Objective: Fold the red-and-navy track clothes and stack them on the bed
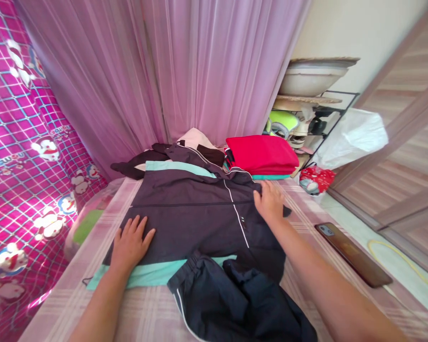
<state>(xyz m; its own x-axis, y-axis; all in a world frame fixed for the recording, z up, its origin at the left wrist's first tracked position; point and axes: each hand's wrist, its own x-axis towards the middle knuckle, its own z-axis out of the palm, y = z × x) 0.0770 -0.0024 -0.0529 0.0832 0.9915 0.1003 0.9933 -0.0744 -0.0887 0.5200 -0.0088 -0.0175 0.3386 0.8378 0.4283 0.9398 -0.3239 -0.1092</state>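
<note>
A dark zip jacket (pixel 192 223) with teal panels and white piping is spread flat on the table, its collar end toward the right. My left hand (pixel 130 242) lies on the jacket's lower left part, palm down with fingers spread. At the collar end, my right hand (pixel 270 202) is closed on the jacket's edge, and dark cloth shows beside the thumb. One dark sleeve (pixel 235 294) with a gathered cuff and white piping lies bunched across the front, nearest me. The other sleeve (pixel 196 154) lies toward the back.
Folded red cloth (pixel 262 154) is stacked at the table's back right, beside dark and white garments (pixel 196 140). A phone (pixel 353 254) with a cable lies at the right edge. Beyond are a rack (pixel 337 111) with basins, a purple curtain (pixel 199 66) and a pink patterned cloth (pixel 32 142).
</note>
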